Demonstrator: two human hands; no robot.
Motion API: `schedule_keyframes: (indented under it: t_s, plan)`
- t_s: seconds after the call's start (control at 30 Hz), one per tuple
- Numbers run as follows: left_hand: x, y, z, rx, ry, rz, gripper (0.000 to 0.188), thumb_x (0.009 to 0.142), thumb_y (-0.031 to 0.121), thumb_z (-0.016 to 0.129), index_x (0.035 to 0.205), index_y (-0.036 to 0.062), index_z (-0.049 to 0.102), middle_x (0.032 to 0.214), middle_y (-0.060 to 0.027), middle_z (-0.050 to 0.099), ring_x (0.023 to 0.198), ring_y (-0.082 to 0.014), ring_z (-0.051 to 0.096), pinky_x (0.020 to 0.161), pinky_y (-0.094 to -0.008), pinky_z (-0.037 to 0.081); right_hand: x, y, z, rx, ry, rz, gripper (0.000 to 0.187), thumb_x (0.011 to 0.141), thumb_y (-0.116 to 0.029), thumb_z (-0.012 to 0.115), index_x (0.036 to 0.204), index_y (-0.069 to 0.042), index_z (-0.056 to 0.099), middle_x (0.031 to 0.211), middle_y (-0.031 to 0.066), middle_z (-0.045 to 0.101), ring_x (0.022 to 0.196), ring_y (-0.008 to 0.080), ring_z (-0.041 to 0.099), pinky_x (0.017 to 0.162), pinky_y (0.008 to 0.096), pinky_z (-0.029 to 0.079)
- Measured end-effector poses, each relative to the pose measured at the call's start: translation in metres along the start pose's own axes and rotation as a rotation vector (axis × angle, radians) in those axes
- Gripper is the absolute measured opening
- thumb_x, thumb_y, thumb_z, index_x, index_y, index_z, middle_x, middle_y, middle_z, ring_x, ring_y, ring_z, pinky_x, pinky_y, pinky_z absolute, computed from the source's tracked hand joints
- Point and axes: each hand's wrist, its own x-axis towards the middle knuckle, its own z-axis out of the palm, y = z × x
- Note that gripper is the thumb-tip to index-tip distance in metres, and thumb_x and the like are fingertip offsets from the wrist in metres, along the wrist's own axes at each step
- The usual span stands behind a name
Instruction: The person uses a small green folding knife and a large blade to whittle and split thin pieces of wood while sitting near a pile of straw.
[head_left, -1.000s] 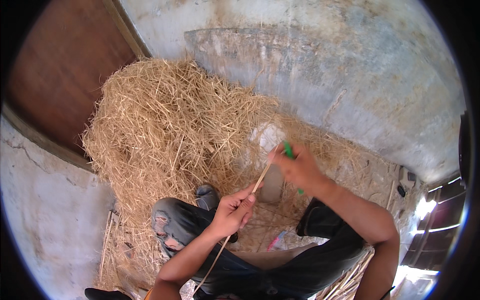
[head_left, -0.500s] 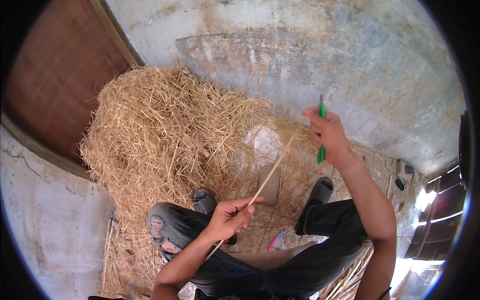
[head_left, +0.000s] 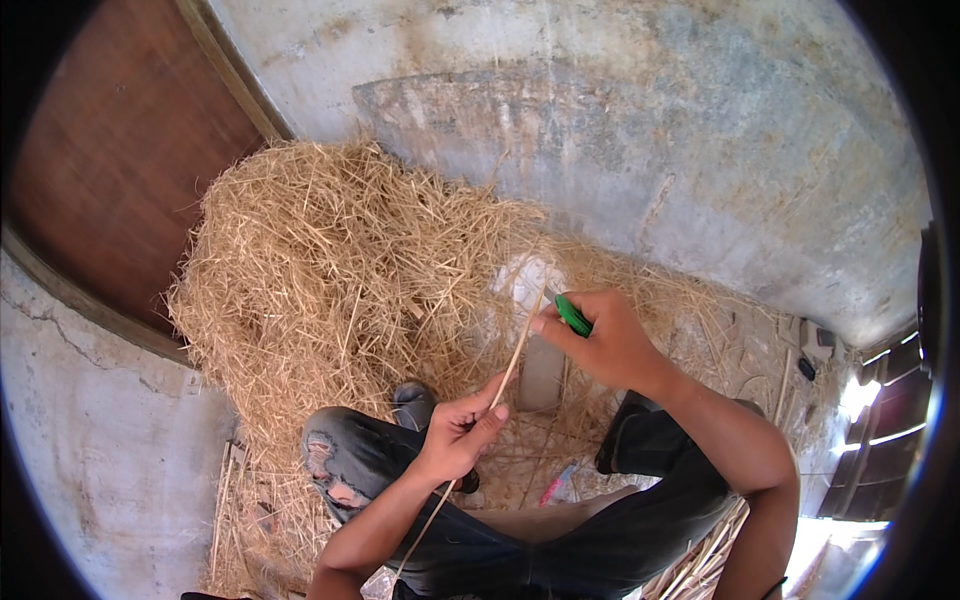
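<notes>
1. The left hand (head_left: pixel 458 438) is curled, thumb and fingers closed around a thin pale stick (head_left: pixel 524 340) above the left knee.
2. The stick slants from the lower edge of the view, past the left forearm, up to the right hand (head_left: pixel 603 340).
3. The right hand is folded around the green handle of a knife (head_left: pixel 573 316), its thumb at the stick; the blade lies beside the stick's upper end. Whether its edge touches the wood, I cannot tell.
4. The hands are apart, with a bare length of stick between them.
5. A straw heap (head_left: pixel 330 270) bounds the left side, its near edge close to the left knee.
6. The wall (head_left: pixel 620 130) is well beyond the knife.
7. Below the hands, between the feet, a block (head_left: pixel 541 378) lies on the straw-strewn floor (head_left: pixel 520 470).
</notes>
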Motion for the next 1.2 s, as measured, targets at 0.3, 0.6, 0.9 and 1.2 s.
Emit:
schedule_keyframes:
  t_s: [0.3,0.6,0.9,1.2]
  plan:
    - [-0.001,0.006,0.001,-0.118,-0.026,-0.049,0.048,0.106,0.012,0.055,0.151,0.0031,0.044,0.064,0.0073,0.043,0.053,-0.0013,0.034,0.050,-0.0208,0.029,0.003,0.002,0.003,0.053,0.026,-0.066,0.031,0.095,-0.023,0.070,0.076,0.000,0.060,0.057,0.0043,0.043,0.057,0.0111,0.037,0.051,0.0350,0.034]
    - [-0.007,0.022,-0.007,-0.173,-0.046,-0.038,0.046,0.104,0.010,0.058,0.149,0.0035,0.049,0.062,0.0071,0.042,0.051,-0.0025,0.036,0.047,-0.0220,0.030,0.025,0.000,-0.054,0.596,0.492,0.015,0.011,0.095,-0.016,0.068,0.088,-0.008,0.065,0.062,-0.0051,0.050,0.051,0.0042,0.043,0.047,0.0230,0.030]
    - [-0.133,0.080,-0.142,0.070,0.697,0.395,0.051,0.097,0.017,0.062,0.143,-0.0030,0.053,0.055,0.0096,0.043,0.040,0.0000,0.030,0.037,-0.0203,0.022,-0.077,0.079,-0.165,0.009,0.759,0.256,0.016,0.093,-0.011,0.071,0.082,-0.011,0.058,0.060,-0.0075,0.044,0.048,0.0039,0.037,0.046,0.0240,0.031]
    - [-0.293,-0.069,-0.293,1.079,0.876,-0.206,0.046,0.101,0.016,0.058,0.144,-0.0009,0.053,0.068,-0.0024,0.058,0.053,-0.0123,0.040,0.048,-0.0300,0.032,-0.445,0.406,-0.105,-0.825,0.034,1.013,0.052,0.068,-0.031,0.084,0.105,0.000,0.066,0.099,0.0236,0.068,0.095,0.0429,0.066,0.084,0.0500,0.054]
